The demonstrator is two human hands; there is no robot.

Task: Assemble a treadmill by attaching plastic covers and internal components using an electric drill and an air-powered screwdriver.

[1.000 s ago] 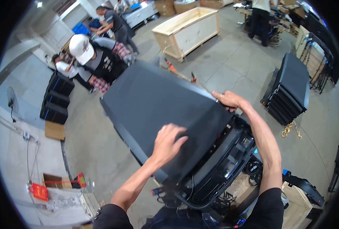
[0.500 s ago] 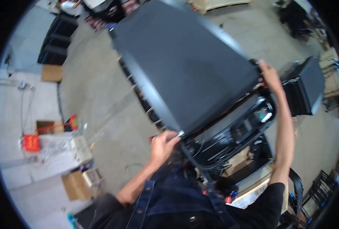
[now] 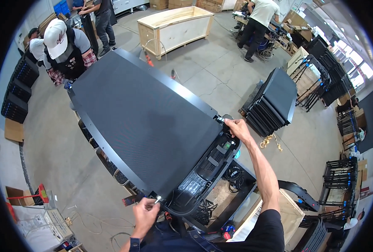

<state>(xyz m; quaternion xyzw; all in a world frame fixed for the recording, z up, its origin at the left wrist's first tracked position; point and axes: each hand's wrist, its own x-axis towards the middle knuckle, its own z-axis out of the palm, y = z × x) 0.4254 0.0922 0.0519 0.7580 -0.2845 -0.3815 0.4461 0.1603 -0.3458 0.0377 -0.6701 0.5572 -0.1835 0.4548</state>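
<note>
A treadmill deck with a black running belt (image 3: pixel 148 122) and silver-grey side rails stretches out in front of me on supports. At its near left corner, my left hand (image 3: pixel 145 216) pinches a small shiny metal end piece (image 3: pixel 158 198). My right hand (image 3: pixel 238 129) has its fingers closed around the near right corner, by a metal end (image 3: pixel 220 119); part of its grip is hidden. Between both hands, past the belt's near end, lies the open black motor bay (image 3: pixel 199 178) with a vented part in it.
A person in a white cap (image 3: pixel 57 40) leans at the deck's far left end. Stacked black decks (image 3: pixel 274 101) stand to the right. A wooden crate (image 3: pixel 174 31) is beyond the deck. Coiled black cables (image 3: pixel 234 176) and a wooden box (image 3: pixel 287 210) are near my right arm.
My view has risen, showing more of the room and the person at the far end. Both hands stay at the deck's near corners, with more of the motor bay showing.
</note>
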